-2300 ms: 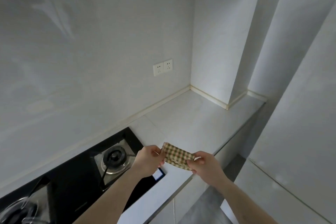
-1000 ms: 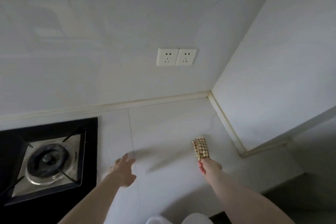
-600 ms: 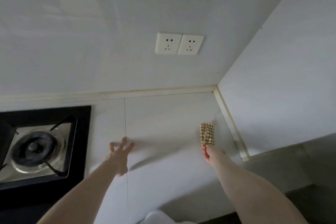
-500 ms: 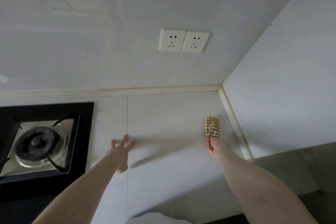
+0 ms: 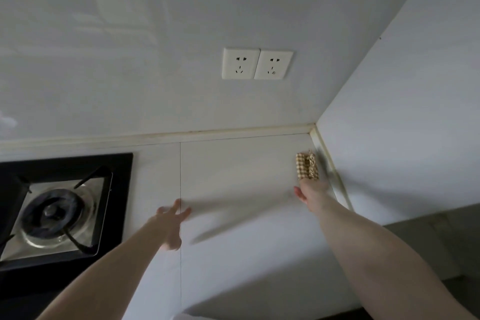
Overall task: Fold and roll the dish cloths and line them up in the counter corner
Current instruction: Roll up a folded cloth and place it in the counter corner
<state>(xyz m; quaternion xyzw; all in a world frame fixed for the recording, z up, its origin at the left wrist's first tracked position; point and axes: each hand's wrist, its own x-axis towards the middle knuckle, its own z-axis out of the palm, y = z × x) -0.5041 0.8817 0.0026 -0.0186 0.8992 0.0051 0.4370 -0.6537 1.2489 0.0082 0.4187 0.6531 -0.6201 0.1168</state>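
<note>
One rolled cloth (image 5: 307,166) sits at right hand's (image 5: 310,189) unseen fingertips; left hand (image 5: 170,225) splayed.

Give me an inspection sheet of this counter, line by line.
Surface: white counter, seam line down its middle.
Job's things: one rolled checked cloth lying by the right wall, near the corner.
Clutter: nothing seen.
Hands: right hand at the cloth's near end, grip hidden; left hand open, fingers spread over the counter.
Cables: nothing seen.
Surroundings: gas hob at left; two sockets on the back wall.
</note>
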